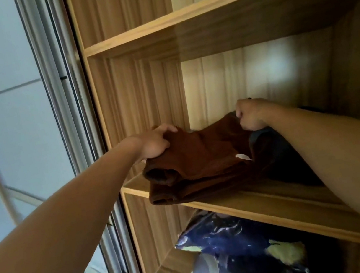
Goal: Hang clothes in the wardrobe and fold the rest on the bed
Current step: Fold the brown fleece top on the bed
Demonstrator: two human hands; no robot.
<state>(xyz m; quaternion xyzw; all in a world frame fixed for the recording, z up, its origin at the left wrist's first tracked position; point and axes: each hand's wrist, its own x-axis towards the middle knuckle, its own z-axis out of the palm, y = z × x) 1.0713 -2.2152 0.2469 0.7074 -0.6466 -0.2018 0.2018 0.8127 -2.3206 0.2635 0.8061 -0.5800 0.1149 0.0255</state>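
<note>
One folded brown garment (199,164), centre frame, on the middle wardrobe shelf (267,202). Two hands: left hand (155,144) and right hand (251,114) each clenched on its far corners. One dark garment (283,156) beside it. One plastic-wrapped bundle (239,248) on the shelf below.

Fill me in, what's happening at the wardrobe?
A person has both hands on a folded brown garment lying on a middle wardrobe shelf. The left hand pinches its left edge, and the right hand has a closed grip on its right edge. Darker clothes sit beside it; a blue plastic-wrapped bundle lies on the shelf below.
</note>
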